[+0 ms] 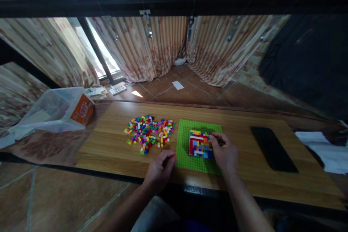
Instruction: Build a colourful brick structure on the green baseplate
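Note:
A green baseplate (182,141) lies on the wooden table, carrying a block of colourful toy bricks (199,145) built up in rows. My right hand (225,152) is at the right side of this block, thumb and fingertips pinched at its upper right corner; whatever is between them is hidden. Just off the left edge of the baseplate, my left hand (161,168) pinches a small orange brick (174,156) between thumb and fingers. A loose pile of mixed coloured bricks (148,128) is spread on the table beyond my left hand.
A flat black rectangular object (273,148) lies on the right of the table (241,123), with white paper (323,150) past it. To the left stands a clear plastic bin (59,116) with an orange label. A dark bar (168,3) crosses above, before striped curtains (168,43).

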The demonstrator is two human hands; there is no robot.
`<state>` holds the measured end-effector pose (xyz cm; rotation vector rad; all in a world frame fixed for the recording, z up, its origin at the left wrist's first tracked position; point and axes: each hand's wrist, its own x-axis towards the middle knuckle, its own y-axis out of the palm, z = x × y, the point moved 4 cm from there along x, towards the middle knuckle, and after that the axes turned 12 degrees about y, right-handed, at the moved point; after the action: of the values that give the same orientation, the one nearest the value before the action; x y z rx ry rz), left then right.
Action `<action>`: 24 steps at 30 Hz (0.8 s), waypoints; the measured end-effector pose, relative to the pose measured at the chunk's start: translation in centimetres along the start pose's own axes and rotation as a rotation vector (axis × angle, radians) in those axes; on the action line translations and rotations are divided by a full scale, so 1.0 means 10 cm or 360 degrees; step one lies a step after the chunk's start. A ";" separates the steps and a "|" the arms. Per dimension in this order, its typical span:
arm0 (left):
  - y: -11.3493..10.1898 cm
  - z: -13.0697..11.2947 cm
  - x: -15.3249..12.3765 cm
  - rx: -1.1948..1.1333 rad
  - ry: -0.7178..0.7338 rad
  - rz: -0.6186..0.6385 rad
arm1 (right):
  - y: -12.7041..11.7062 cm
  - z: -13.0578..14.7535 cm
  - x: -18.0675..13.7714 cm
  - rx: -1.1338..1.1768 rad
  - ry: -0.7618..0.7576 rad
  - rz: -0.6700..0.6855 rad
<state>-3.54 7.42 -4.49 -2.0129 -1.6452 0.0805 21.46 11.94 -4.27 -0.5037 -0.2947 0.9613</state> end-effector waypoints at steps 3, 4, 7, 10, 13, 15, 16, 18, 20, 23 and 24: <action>0.00 0.01 -0.01 0.0022 0.0003 -0.0013 | 0.00 -0.02 0.02 0.0030 0.0001 0.0016; 0.00 0.01 -0.01 0.0028 0.0004 -0.0017 | 0.00 -0.03 0.02 0.0061 0.0010 0.0026; 0.00 0.01 0.00 0.0036 0.0017 -0.0020 | 0.01 -0.05 0.01 0.0213 0.0072 0.0056; -0.01 -0.01 0.01 0.0035 0.0032 -0.0010 | 0.04 -0.08 -0.01 0.0372 0.0140 0.0111; -0.01 -0.03 0.01 0.0042 0.0032 -0.0020 | 0.07 -0.11 -0.02 0.0501 0.0203 0.0197; -0.01 -0.04 0.02 0.0041 0.0037 -0.0027 | 0.09 -0.12 -0.01 0.0541 0.0235 0.0224; -0.02 -0.04 0.02 0.0041 0.0042 -0.0029 | 0.10 -0.13 0.00 0.0552 0.0249 0.0227; -0.02 -0.05 0.03 0.0046 0.0056 -0.0032 | 0.11 -0.15 0.02 0.0569 0.0283 0.0240; -0.02 -0.06 0.03 0.0066 0.0072 -0.0038 | 0.12 -0.16 0.04 0.0569 0.0325 0.0253; -0.02 -0.07 0.03 0.0095 0.0095 -0.0024 | 0.13 -0.15 0.05 0.0539 0.0379 0.0285; -0.02 -0.07 0.03 0.0101 0.0096 -0.0020 | 0.13 -0.14 0.05 0.0530 0.0396 0.0289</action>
<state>-3.41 7.49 -3.70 -1.9389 -1.5980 0.0660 21.46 12.57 -6.11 -0.3420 0.1373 1.0862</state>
